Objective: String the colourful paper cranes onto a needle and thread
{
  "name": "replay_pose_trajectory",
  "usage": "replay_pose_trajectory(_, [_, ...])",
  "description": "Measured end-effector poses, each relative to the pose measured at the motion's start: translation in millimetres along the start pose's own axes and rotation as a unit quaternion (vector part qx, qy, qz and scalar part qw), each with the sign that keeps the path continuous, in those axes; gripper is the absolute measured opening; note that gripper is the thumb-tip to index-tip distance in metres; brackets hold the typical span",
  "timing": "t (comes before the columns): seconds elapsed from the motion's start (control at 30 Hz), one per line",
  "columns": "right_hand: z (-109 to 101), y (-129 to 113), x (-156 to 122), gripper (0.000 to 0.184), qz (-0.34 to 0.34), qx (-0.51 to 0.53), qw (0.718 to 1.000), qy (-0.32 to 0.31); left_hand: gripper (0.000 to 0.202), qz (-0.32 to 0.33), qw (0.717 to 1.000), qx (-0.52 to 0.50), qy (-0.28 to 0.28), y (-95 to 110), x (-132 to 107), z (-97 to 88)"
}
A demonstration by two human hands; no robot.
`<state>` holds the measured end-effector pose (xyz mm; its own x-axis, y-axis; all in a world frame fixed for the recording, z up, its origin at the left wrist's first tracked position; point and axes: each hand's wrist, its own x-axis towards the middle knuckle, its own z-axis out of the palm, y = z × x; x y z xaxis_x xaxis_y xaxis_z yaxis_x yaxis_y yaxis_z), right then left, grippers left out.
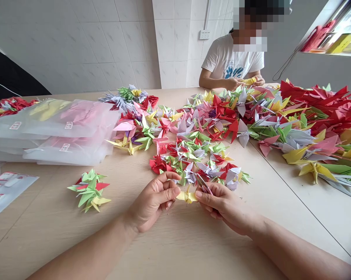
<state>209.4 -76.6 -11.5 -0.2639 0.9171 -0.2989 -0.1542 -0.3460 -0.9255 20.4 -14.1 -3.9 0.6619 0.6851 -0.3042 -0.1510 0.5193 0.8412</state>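
A small yellow paper crane (188, 195) is stretched between my two hands, just above the table. My left hand (155, 198) pinches its left wing between thumb and finger. The right wing is under the thumb of my right hand (222, 206), which is also wrapped round a pair of small scissors (203, 182). Their blades point up and left, away from the paper; the handles are partly hidden in my palm. Right behind my hands lies a heap of red, green and lilac paper cranes (193, 155).
On the left, a small cluster of cranes (90, 190) lies near stacked translucent bags (55, 132) and a printed sheet (9, 192). Larger piles of cranes (318, 116) spread across the back and right. Across the table (128, 249), a person (234, 62) handles yellow paper.
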Motion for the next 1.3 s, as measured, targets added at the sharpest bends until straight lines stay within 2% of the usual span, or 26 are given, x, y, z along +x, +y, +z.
replay_pose_trajectory(0.53, [0,0,0,0.032,0.007,-0.007,1.000,0.009,0.021,-0.005,1.000,-0.006,0.004,0,1,-1.5])
replay_pose_trajectory(0.73, [0,0,0,0.033,0.003,-0.004,1.000,0.008,0.014,-0.011,1.000,-0.005,0.001,0,3,-2.1])
replay_pose_trajectory(0.97, [1,1,0,0.031,0.012,-0.042,0.999,0.014,0.021,-0.005,0.996,0.066,-0.061,-1,0,1.1])
replay_pose_trajectory(1.13, [3,-1,-1,0.027,0.023,-0.069,0.997,0.006,0.022,-0.013,0.990,0.126,-0.059,-1,-3,8.1])
replay_pose_trajectory(1.3, [4,-2,0,0.028,0.027,-0.076,0.997,0.008,0.023,-0.018,0.988,0.143,-0.051,1,-4,10.0])
